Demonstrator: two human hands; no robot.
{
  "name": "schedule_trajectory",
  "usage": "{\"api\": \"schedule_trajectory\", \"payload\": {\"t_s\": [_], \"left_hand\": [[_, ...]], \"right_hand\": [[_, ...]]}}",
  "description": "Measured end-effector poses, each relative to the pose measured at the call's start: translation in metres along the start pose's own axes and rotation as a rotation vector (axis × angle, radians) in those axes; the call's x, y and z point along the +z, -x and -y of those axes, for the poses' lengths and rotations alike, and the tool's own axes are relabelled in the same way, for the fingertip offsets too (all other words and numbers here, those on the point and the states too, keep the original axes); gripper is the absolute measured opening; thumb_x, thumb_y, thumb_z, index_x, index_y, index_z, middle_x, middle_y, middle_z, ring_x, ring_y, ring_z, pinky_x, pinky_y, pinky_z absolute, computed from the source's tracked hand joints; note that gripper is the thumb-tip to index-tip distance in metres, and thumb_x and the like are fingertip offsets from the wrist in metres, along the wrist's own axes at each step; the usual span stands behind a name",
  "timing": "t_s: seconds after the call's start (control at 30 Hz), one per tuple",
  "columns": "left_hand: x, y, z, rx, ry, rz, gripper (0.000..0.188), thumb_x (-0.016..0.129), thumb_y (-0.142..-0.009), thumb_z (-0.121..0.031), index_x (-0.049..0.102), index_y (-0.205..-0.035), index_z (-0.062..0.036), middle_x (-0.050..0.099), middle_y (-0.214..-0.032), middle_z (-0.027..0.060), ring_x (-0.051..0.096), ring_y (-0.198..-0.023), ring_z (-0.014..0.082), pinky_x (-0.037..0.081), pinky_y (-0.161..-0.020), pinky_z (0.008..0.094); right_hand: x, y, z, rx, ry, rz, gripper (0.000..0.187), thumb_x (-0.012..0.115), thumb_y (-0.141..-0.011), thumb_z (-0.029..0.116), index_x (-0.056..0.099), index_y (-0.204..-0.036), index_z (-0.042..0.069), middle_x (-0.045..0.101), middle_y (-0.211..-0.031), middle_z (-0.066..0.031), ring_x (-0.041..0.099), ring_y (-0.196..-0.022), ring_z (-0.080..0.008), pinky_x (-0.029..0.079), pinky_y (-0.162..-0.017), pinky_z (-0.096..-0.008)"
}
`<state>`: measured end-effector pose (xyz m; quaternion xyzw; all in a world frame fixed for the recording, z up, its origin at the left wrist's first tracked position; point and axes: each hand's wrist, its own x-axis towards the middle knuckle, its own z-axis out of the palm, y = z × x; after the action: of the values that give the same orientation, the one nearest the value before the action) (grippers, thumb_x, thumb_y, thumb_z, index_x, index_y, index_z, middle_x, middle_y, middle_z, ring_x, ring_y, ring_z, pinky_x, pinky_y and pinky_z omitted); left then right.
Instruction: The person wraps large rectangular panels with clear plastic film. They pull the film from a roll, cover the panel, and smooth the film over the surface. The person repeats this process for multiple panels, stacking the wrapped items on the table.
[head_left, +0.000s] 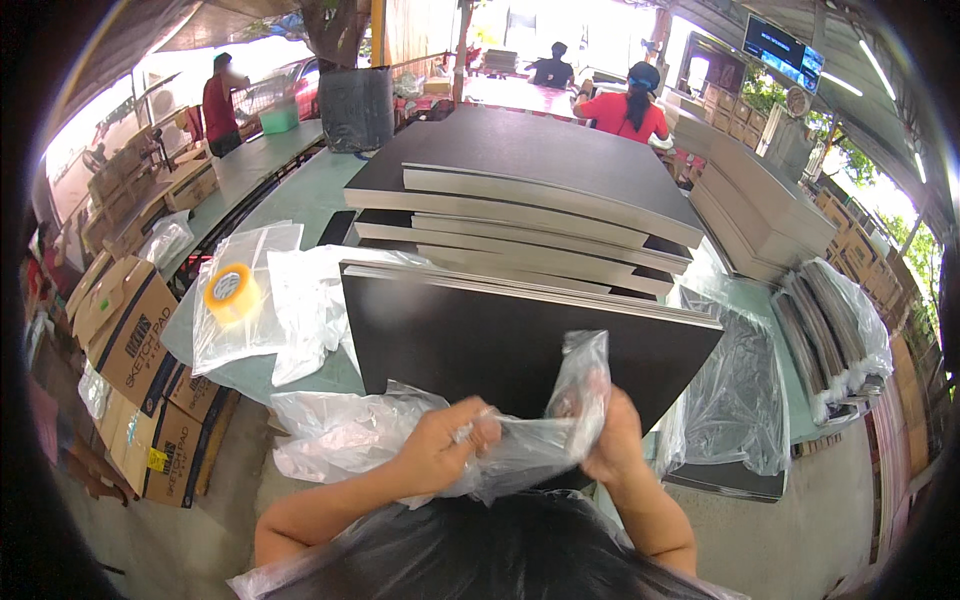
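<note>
A clear plastic bag point(530, 450) stretches between my two hands, crumpled and close to my body. My left hand point(450, 442) is closed around one part of it, fingers curled in. My right hand point(615, 435) grips another part, and a loose flap stands up above its fingers. Just beyond my hands, a stack of black-covered pads point(480, 340) leans upright on its long edge, the bag overlapping its lower front. More of the plastic spreads to the left of my left hand. The lower edge of the pads is hidden behind the plastic and my hands.
Behind stand large piles of black-covered pads point(540, 150). A tape roll point(231, 293) lies on clear plastic sheets at left. Plastic-wrapped pads point(730, 400) and wrapped bundles point(835, 330) are at right. Cardboard boxes point(135, 340) stand left. People point(630, 105) work farther off.
</note>
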<state>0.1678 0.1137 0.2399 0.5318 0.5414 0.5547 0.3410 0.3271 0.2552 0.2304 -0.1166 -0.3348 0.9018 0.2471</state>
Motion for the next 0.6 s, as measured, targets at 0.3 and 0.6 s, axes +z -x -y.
{"api": "schedule_trajectory", "payload": {"t_s": [0.3,0.6], "left_hand": [[-0.025,-0.005,-0.008,0.005,0.036,0.797,0.031,0.053,-0.082,-0.029,0.053,-0.095,-0.0013,0.058,-0.085,0.0053,0.052,-0.076,0.0133,0.042,-0.067,0.0275],[-0.034,0.029,-0.025,0.131,-0.659,0.949,0.012,0.050,-0.077,-0.013,0.050,-0.071,-0.0036,0.053,-0.059,0.0122,0.055,-0.060,0.0288,0.046,-0.055,0.0335]], "right_hand": [[0.017,0.019,0.017,0.414,0.216,0.831,0.027,0.052,-0.083,0.026,0.055,-0.088,0.000,0.057,-0.078,-0.0056,0.053,-0.074,-0.0137,0.043,-0.063,-0.0269],[-0.009,0.055,0.054,0.353,1.036,1.056,0.036,0.036,-0.086,0.024,0.044,-0.109,-0.003,0.052,-0.099,-0.0203,0.050,-0.094,-0.0302,0.036,-0.084,-0.0365]]}}
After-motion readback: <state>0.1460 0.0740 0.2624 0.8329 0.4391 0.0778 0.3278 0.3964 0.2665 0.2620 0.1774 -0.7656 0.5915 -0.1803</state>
